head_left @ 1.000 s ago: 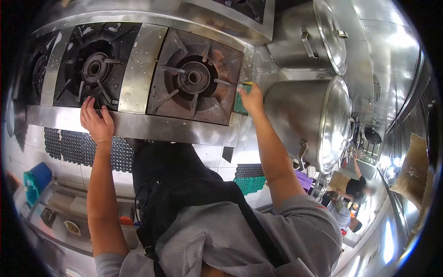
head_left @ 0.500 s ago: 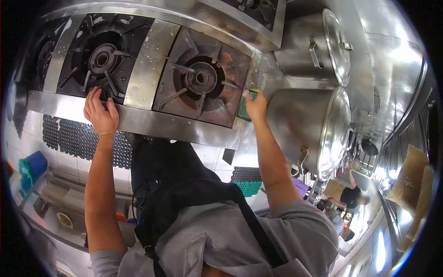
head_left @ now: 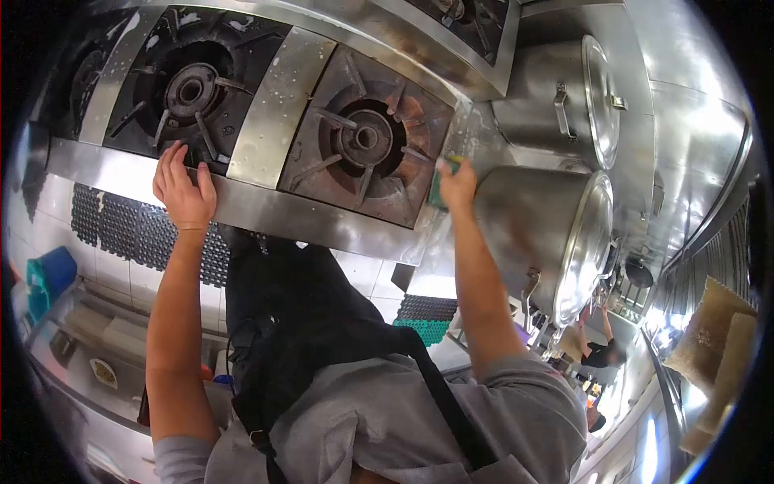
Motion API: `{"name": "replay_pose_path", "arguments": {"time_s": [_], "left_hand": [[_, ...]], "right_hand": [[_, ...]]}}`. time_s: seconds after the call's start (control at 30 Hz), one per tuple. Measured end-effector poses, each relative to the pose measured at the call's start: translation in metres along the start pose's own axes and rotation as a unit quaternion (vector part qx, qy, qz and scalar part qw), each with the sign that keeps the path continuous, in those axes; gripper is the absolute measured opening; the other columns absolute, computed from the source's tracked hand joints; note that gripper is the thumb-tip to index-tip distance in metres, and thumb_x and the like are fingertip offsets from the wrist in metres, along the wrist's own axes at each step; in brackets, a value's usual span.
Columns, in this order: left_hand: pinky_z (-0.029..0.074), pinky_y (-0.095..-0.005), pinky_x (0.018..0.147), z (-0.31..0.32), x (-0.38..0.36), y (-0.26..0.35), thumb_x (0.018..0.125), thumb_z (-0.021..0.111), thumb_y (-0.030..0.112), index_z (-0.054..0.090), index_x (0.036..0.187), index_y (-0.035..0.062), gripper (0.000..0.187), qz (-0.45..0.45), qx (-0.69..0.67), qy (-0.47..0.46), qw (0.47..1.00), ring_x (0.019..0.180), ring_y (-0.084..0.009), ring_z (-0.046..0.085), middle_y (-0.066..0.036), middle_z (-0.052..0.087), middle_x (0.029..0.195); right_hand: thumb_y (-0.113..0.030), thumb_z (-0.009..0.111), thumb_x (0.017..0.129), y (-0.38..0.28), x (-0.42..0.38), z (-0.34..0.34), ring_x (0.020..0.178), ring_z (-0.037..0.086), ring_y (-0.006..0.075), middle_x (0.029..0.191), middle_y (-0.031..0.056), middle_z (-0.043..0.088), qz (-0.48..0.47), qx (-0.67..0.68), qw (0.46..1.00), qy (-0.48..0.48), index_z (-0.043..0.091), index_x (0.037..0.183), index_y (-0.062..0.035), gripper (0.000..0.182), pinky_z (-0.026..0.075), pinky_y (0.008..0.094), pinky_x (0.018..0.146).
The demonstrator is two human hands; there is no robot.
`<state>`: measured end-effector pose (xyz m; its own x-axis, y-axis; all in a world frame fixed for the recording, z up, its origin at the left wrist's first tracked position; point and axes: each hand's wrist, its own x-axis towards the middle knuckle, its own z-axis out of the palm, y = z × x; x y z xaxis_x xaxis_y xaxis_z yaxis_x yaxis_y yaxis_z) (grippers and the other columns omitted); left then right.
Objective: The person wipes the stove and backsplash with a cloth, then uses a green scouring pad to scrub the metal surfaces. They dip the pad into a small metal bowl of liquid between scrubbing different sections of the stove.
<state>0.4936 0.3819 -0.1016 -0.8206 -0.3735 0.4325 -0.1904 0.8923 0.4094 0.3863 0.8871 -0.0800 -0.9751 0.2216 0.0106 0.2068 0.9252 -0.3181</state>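
Note:
My right hand grips a green scouring sponge with a bit of yellow showing, pressed against the right side edge of the steel gas stove. Beside it is the right-hand burner, with a brownish, worn plate and several grate prongs. My left hand lies on the stove's front rim, fingers stretched out toward the darker middle burner. White suds spot that burner's plate and the steel strip between the two burners.
Two large lidded steel pots, a near one and a far one, stand right of the stove, close to my right hand. Black perforated mats lie on the tiled floor. A co-worker is in the background at right.
The view has shifted, so the stove and pots sit slightly farther right. My right hand with the sponge has slid a little up along the stove's edge. My left hand stays on the rim.

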Motion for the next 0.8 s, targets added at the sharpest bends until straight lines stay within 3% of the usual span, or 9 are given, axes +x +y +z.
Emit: {"name": "replay_pose_path", "arguments": {"time_s": [0.1, 0.2, 0.27, 0.37, 0.43, 0.5, 0.63, 0.73, 0.8], "left_hand": [[0.027, -0.0438, 0.111, 0.002, -0.001, -0.002, 0.087, 0.062, 0.022, 0.057, 0.125, 0.0049, 0.042, 0.003, 0.008, -0.009, 1.000, 0.131, -0.0311, 0.046, -0.009, 0.057, 0.134], [0.027, -0.0440, 0.111, 0.000, -0.004, -0.002, 0.087, 0.062, 0.023, 0.057, 0.125, 0.0045, 0.043, 0.014, 0.005, -0.016, 1.000, 0.130, -0.0313, 0.046, -0.009, 0.057, 0.134], [0.027, -0.0442, 0.111, 0.000, -0.001, -0.003, 0.087, 0.062, 0.024, 0.056, 0.125, 0.0041, 0.044, 0.017, 0.002, -0.014, 1.000, 0.130, -0.0319, 0.047, -0.010, 0.057, 0.134], [0.027, -0.0447, 0.111, -0.002, 0.000, -0.001, 0.087, 0.062, 0.024, 0.056, 0.125, 0.0039, 0.044, 0.005, -0.004, -0.015, 1.000, 0.130, -0.0324, 0.047, -0.010, 0.057, 0.134], [0.028, -0.0449, 0.110, -0.003, 0.000, 0.000, 0.087, 0.062, 0.024, 0.056, 0.126, 0.0038, 0.044, 0.001, -0.003, -0.012, 1.000, 0.130, -0.0325, 0.047, -0.010, 0.057, 0.134], [0.028, -0.0448, 0.110, -0.003, 0.001, 0.001, 0.087, 0.062, 0.024, 0.056, 0.125, 0.0039, 0.043, -0.003, -0.005, -0.022, 1.000, 0.130, -0.0322, 0.047, -0.010, 0.057, 0.134], [0.028, -0.0446, 0.110, 0.000, -0.002, -0.001, 0.087, 0.062, 0.024, 0.056, 0.125, 0.0042, 0.043, 0.008, 0.006, -0.029, 1.000, 0.130, -0.0317, 0.047, -0.010, 0.057, 0.134], [0.028, -0.0444, 0.110, 0.000, 0.001, -0.001, 0.087, 0.062, 0.025, 0.057, 0.125, 0.0043, 0.043, 0.014, 0.002, -0.026, 1.000, 0.129, -0.0317, 0.047, -0.009, 0.057, 0.135], [0.028, -0.0444, 0.110, -0.002, 0.002, -0.001, 0.087, 0.062, 0.025, 0.057, 0.125, 0.0044, 0.043, 0.011, -0.004, -0.023, 1.000, 0.129, -0.0319, 0.047, -0.009, 0.057, 0.135]], "right_hand": [[-0.025, 0.074, 0.085, -0.010, 0.075, 0.004, 0.109, 0.062, 0.0418, 0.115, 0.0240, 0.066, -0.017, -0.008, 1.000, 0.017, 0.063, 0.115, -0.0016, 0.039, 0.048, 0.0452, 0.093], [-0.024, 0.073, 0.086, -0.032, 0.077, -0.013, 0.110, 0.062, 0.0409, 0.117, 0.0235, 0.065, 0.010, 0.000, 1.000, -0.019, 0.062, 0.117, -0.0022, 0.040, 0.047, 0.0455, 0.094], [-0.025, 0.072, 0.086, 0.010, 0.045, 0.001, 0.111, 0.060, 0.0423, 0.118, 0.0237, 0.064, -0.044, 0.017, 0.999, -0.017, 0.061, 0.120, -0.0022, 0.043, 0.047, 0.0460, 0.095], [-0.027, 0.071, 0.087, 0.006, -0.024, -0.011, 0.111, 0.060, 0.0434, 0.120, 0.0240, 0.064, -0.036, 0.008, 0.999, -0.028, 0.059, 0.122, -0.0012, 0.045, 0.046, 0.0466, 0.096], [-0.029, 0.071, 0.088, -0.009, -0.033, -0.019, 0.109, 0.060, 0.0455, 0.117, 0.0248, 0.065, 0.048, -0.026, 0.996, -0.070, 0.059, 0.122, -0.0003, 0.046, 0.047, 0.0483, 0.095], [-0.030, 0.071, 0.088, 0.013, 0.019, 0.004, 0.107, 0.061, 0.0465, 0.112, 0.0260, 0.066, -0.059, -0.064, 0.996, 0.014, 0.059, 0.122, 0.0007, 0.048, 0.048, 0.0495, 0.092], [-0.027, 0.071, 0.087, -0.040, 0.096, -0.004, 0.104, 0.062, 0.0458, 0.110, 0.0275, 0.066, 0.009, -0.073, 0.997, 0.015, 0.060, 0.117, 0.0020, 0.043, 0.050, 0.0485, 0.089], [-0.027, 0.070, 0.087, -0.004, 0.062, 0.003, 0.102, 0.062, 0.0456, 0.107, 0.0271, 0.066, -0.059, -0.080, 0.995, 0.009, 0.060, 0.113, 0.0004, 0.039, 0.050, 0.0492, 0.086], [-0.027, 0.070, 0.088, 0.003, 0.002, -0.004, 0.100, 0.062, 0.0461, 0.105, 0.0266, 0.065, -0.044, -0.016, 0.999, -0.007, 0.060, 0.112, -0.0009, 0.037, 0.049, 0.0499, 0.084]]}}
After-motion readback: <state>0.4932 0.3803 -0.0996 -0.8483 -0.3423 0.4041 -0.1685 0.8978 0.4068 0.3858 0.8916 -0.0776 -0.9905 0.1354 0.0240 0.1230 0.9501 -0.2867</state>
